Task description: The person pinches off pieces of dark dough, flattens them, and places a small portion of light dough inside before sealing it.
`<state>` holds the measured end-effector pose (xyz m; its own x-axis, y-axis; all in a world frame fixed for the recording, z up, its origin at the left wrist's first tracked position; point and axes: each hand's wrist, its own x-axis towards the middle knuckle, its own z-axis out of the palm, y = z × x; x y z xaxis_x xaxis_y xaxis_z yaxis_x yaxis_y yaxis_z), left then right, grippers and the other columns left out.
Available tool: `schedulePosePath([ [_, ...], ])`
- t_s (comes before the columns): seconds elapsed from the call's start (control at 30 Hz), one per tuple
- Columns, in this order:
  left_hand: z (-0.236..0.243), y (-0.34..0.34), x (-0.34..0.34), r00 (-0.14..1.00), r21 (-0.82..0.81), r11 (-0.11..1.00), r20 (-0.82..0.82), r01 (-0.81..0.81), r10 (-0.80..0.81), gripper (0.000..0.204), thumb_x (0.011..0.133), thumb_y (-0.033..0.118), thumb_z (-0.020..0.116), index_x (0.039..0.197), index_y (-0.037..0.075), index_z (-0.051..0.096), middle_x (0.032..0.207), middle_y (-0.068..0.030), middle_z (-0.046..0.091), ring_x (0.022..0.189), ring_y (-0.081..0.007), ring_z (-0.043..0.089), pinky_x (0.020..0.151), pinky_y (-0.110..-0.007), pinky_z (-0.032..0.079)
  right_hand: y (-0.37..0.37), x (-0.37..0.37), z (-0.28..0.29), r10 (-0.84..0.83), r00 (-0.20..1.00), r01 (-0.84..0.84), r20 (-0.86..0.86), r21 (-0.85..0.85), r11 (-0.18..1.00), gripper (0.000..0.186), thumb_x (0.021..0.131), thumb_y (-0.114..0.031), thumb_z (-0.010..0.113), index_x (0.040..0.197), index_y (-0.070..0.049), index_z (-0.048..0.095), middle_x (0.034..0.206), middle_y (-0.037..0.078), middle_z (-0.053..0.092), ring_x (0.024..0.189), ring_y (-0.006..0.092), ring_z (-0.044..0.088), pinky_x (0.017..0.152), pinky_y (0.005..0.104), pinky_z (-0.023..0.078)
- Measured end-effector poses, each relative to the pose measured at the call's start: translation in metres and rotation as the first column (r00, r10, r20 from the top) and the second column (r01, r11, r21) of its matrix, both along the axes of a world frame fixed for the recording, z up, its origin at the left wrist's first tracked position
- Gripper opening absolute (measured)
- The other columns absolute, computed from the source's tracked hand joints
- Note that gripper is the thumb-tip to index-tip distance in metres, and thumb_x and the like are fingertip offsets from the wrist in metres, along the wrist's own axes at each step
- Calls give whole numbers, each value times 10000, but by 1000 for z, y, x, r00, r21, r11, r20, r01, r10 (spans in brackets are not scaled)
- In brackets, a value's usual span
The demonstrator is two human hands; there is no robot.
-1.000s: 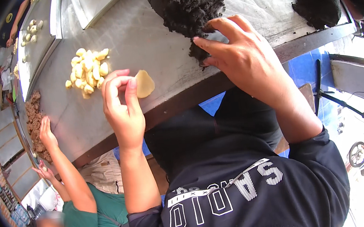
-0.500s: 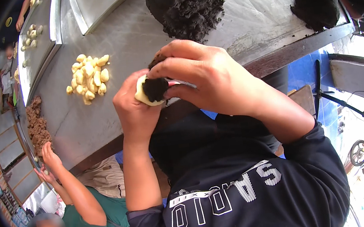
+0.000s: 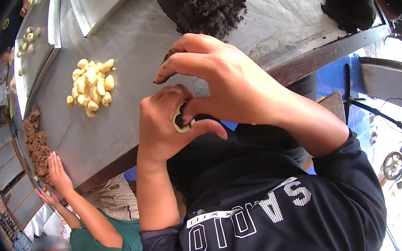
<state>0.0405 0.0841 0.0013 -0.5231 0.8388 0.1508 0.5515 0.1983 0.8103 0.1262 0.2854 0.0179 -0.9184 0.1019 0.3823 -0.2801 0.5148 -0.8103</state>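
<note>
My left hand (image 3: 156, 128) cups a pale dough wrapper (image 3: 177, 127) around dark filling (image 3: 181, 118), its thumb stretched out to the right. My right hand (image 3: 221, 83) arches over it, thumb pressed onto the filling and dark-smeared fingers apart in the air. Left of my hands lies a pile of small pale dough pieces (image 3: 91, 88) on the metal worktop (image 3: 94, 142). Beyond my hands sits a large crumbly dark mound (image 3: 202, 9).
A second dark mound (image 3: 345, 2) is at the worktop's right end. Metal trays (image 3: 41, 54) stand at the upper left, one with small balls. A co-worker in green (image 3: 100, 246) has both hands by brown paste (image 3: 37, 144). A black stand (image 3: 357, 100) is at right.
My right hand came from the dark mound with filling onto the flat wrapper. Since then my left hand has curled around the wrapper, and my right fingers have lifted, leaving the thumb on it.
</note>
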Motion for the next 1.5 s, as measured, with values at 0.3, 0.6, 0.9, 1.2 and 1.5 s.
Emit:
schedulePosePath([
  [0.3,1,-6,-9,789,295,947,609,-127,-84,481,1159,528,672,1148,48,689,1011,-25,692,810,-79,573,712,-237,435,42,10,4,-267,963,234,-37,612,755,147,893,-107,724,992,-107,832,1014,126,663,1013,349,713,833,475,611],
  [0.6,-8,-12,-9,800,240,959,600,-149,-26,264,1181,320,706,1140,60,680,1074,-20,687,767,-42,516,688,-213,401,42,19,5,-178,979,155,96,209,965,142,1006,-70,773,1125,-57,695,1061,197,681,1053,430,704,864,526,572],
  [0.9,-1,13,0,991,112,986,-38,-120,125,448,735,196,1085,941,56,712,825,-23,664,742,-160,655,676,-330,535,8,31,24,42,996,-58,77,218,974,227,907,-18,783,1123,-44,719,1027,149,688,990,391,723,853,488,593],
  [1.2,1,18,11,993,56,997,-101,-61,66,493,757,271,1066,886,47,646,781,-84,666,669,-290,681,638,-398,534,5,20,29,-116,993,111,3,260,959,488,740,-75,943,1168,-50,709,1091,130,711,1061,404,720,905,496,599],
  [1.5,2,16,-15,675,386,910,713,-150,-191,375,991,279,936,867,81,643,860,-1,610,827,-73,527,756,-243,422,120,6,-18,-384,923,354,-10,411,840,188,1058,-116,786,1223,-59,856,1109,170,853,1005,319,836,912,398,638],
])
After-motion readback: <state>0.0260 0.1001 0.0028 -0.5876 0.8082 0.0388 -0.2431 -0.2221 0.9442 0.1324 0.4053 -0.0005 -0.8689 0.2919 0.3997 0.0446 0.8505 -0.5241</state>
